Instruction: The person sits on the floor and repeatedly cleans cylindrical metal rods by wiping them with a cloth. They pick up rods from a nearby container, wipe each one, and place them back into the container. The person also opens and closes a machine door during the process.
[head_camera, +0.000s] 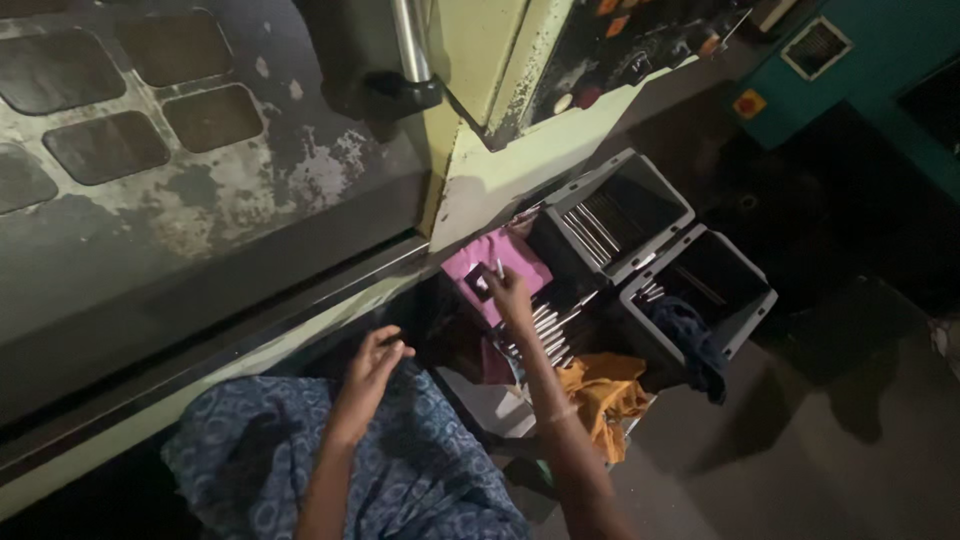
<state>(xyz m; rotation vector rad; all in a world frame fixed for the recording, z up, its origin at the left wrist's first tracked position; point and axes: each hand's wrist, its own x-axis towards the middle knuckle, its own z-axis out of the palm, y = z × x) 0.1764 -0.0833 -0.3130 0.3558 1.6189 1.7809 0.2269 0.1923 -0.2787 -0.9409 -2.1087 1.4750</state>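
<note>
My right hand (507, 293) reaches forward over a pile of short shiny metal rods (548, 333) and pinches a small dark square part with a metal pin beside it (480, 282), held in front of a pink cloth (497, 262). My left hand (372, 362) hovers above my lap with the fingers loosely curled and apart; it holds nothing that I can see. Blue patterned fabric (420, 470) covers my lap below both arms.
A large worn pale-green machine (480, 190) with a sliding door and handle (410, 50) stands ahead. Two dark bins (612, 212) (700, 285) with metal rods sit to the right, beside an orange cloth (605, 395) and a blue cloth (690, 340). A teal machine (880, 60) stands far right.
</note>
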